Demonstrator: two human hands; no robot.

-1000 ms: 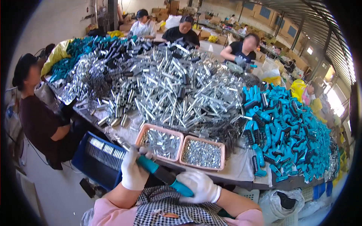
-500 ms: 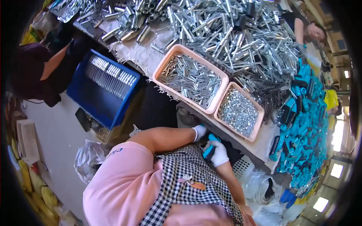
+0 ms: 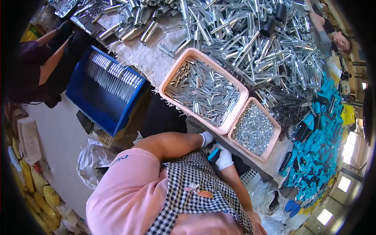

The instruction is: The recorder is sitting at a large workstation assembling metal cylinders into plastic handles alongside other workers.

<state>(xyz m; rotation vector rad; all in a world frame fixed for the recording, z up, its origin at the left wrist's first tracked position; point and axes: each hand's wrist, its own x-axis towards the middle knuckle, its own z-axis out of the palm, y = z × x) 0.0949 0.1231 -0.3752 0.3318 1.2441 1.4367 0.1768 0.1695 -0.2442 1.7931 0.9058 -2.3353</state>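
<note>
In a white glove, my right hand [image 3: 225, 157] closes around a teal-and-black plastic handle [image 3: 214, 154], held low in front of the checked apron, just below the table edge. My left hand [image 3: 206, 138], also white-gloved, is beside it at the table edge; its fingers are hidden, so I cannot make out what they do. Closest on the table are a pink tray [image 3: 169, 76] of thin metal pins and a smaller pink tray [image 3: 279, 131] of small shiny metal pieces.
A large heap of metal tubes [image 3: 243, 43] covers the far table. Black springs [image 3: 280, 102] lie by the trays, and teal-and-black handles [image 3: 313, 156] pile up at right. A blue bin [image 3: 98, 102] with rows of metal rods stands left, near another person [image 3: 37, 70]. Someone else [image 3: 338, 41] is at far right.
My right hand has turned and shifted slightly up toward the left hand, and less of the handle shows. The view has moved a little; the person at left has raised their head out of sight.
</note>
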